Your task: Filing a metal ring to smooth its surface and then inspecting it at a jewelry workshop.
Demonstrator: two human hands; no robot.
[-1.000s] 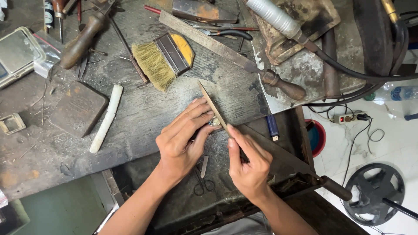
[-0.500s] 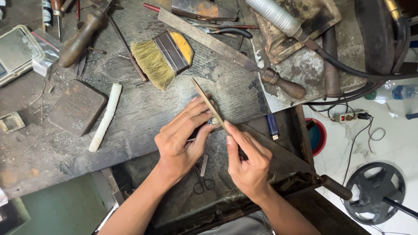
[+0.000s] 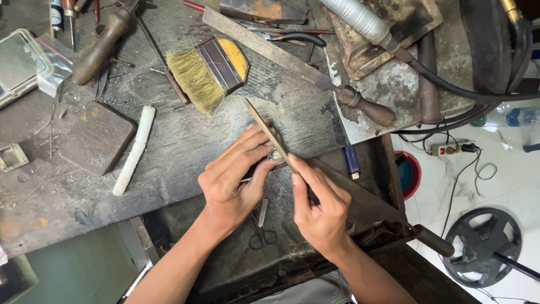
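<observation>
My left hand (image 3: 233, 177) pinches a small silvery ring-like piece (image 3: 274, 155) against the edge of the worn wooden workbench (image 3: 185, 152). My right hand (image 3: 320, 208) grips a slim flat file (image 3: 264, 132) that lies slantwise across that piece, its tip pointing up and left toward the brush. The two hands almost touch at the fingertips.
On the bench lie a flat paintbrush with yellow ferrule (image 3: 208, 70), a large file with wooden handle (image 3: 292, 65), a white stick (image 3: 134, 149), a dark metal block (image 3: 97, 137) and a hose tool (image 3: 365, 22). Small scissors (image 3: 260, 231) rest in the tray below. A cable reel (image 3: 484, 245) sits on the floor.
The file has slid up and left across the small piece, then a little back. Both hands stay at the bench edge.
</observation>
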